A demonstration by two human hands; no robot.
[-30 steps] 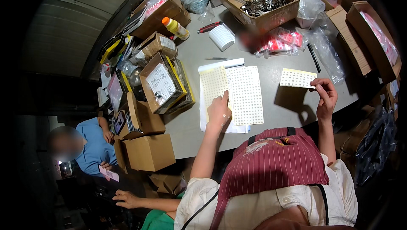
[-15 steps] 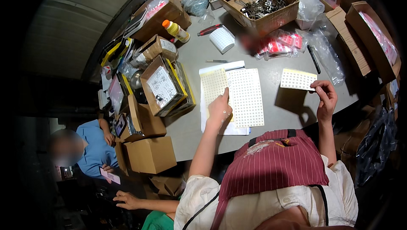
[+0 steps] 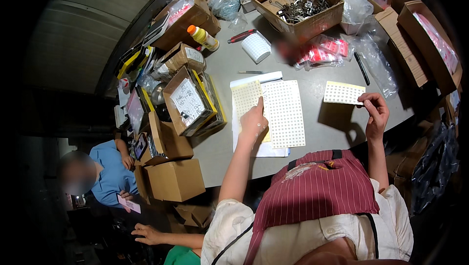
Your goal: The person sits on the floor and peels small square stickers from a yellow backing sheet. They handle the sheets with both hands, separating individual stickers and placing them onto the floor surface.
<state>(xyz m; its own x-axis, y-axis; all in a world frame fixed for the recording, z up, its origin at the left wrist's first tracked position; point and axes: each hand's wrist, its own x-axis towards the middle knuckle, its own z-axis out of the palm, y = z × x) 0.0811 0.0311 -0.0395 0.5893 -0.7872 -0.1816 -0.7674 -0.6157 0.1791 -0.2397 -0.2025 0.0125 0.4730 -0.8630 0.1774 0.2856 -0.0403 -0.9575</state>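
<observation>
My left hand point(image 3: 254, 122) points with its index finger stretched out, and the fingertip rests on a yellowish sheet of small stickers point(image 3: 246, 96). Overlapping that sheet on its right is a white sheet of stickers point(image 3: 287, 113) in a dense grid. Both lie on white paper point(image 3: 272, 76). To the right, my right hand point(image 3: 375, 114) pinches the corner of a smaller sticker sheet point(image 3: 344, 92) between thumb and fingers. This piece is raised off the table and casts a shadow below it.
Beyond the sheets lie a tweezers-like tool point(image 3: 252, 72), a roll of labels point(image 3: 256, 47), red packets point(image 3: 320, 52) and a black pen point(image 3: 362, 68). A carton of metal parts point(image 3: 298, 3) stands at the back. Boxes point(image 3: 188, 101) crowd the left, where a person in blue point(image 3: 110, 172) sits.
My left fingertip has moved slightly toward me along the yellowish sheet. My right hand keeps its pinch on the smaller sheet, nearly still.
</observation>
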